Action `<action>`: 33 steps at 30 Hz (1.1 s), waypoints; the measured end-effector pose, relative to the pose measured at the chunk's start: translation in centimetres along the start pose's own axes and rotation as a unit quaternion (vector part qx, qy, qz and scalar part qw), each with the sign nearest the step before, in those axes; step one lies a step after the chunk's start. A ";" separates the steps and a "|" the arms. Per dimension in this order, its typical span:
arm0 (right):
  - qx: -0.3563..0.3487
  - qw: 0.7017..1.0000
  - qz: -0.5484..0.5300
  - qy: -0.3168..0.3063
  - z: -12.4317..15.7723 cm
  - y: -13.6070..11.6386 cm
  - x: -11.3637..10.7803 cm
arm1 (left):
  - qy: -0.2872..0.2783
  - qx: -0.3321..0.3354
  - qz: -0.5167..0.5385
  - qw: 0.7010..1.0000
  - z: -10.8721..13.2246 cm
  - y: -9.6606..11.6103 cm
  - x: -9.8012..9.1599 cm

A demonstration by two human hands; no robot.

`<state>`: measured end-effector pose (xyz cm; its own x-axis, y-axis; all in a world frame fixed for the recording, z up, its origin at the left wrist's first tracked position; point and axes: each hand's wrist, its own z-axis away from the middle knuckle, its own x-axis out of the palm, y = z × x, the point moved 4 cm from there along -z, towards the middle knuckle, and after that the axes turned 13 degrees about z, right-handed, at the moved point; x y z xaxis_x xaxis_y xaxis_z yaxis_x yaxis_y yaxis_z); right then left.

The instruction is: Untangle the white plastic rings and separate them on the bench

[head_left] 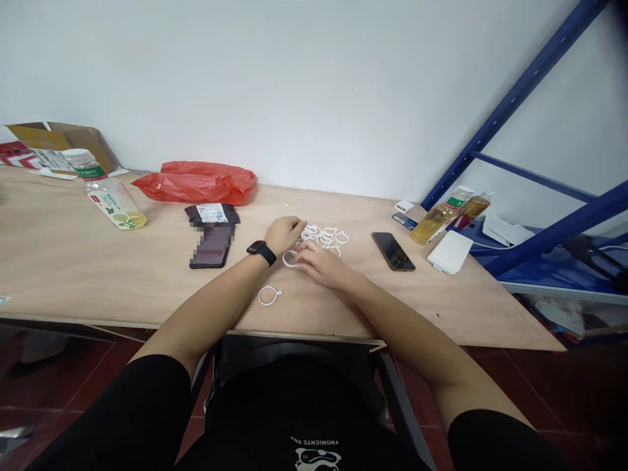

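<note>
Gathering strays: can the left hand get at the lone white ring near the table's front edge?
Probably yes. The lone ring lies uncovered on the wooden table beside the left forearm. The left hand, at the ring pile, would only need to draw back.

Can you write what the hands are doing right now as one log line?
left hand: in ring pile | right hand: by one ring | loose ring: near table edge

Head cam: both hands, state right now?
Left hand: curled, at the ring pile; grip cannot be told.
Right hand: fingertips touch a loose white ring; hold cannot be told.
</note>
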<state>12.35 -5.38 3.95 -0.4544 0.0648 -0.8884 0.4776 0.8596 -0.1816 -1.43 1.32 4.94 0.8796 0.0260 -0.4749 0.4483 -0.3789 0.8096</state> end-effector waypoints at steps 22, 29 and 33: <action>0.209 0.969 -0.043 0.124 1.5 5.3 -2.8 | -0.135 0.031 0.109 0.984 1.4 1.2 2.2; 0.211 0.964 -0.052 0.154 1.7 5.2 -2.8 | -0.077 0.022 0.047 0.996 1.2 1.6 1.6; 0.222 0.960 -0.039 0.165 1.6 4.8 -3.0 | -0.098 0.069 -0.021 0.993 1.6 2.1 1.8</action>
<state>17.24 -2.21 5.09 -0.6811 0.2291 -0.6954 0.6720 0.5727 -0.4695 0.86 -0.87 5.25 0.8063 -0.1312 -0.5768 0.4468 -0.5040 0.7392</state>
